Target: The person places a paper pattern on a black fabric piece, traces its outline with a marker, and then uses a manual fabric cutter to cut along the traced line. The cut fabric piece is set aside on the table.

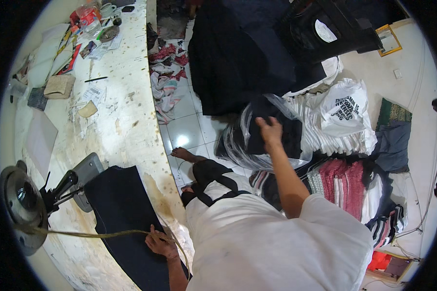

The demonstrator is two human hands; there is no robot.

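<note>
My left hand rests on a dark cloth piece that lies on the worn white table, its fingers spread on the cloth. A yellowish cord crosses the view over the cloth and the hand. To my right, my right hand is held out with the fingers apart and nothing in them. Below it, folded dark cloth sits in a clear plastic bag. Whether the fingers touch the cloth I cannot tell.
A machine with a round metal top, black handle and grey base stands at the table's left. White garments are stacked beyond the bag, with striped and red cloth nearer. Dark fabric hangs ahead. Scraps litter the tiled floor.
</note>
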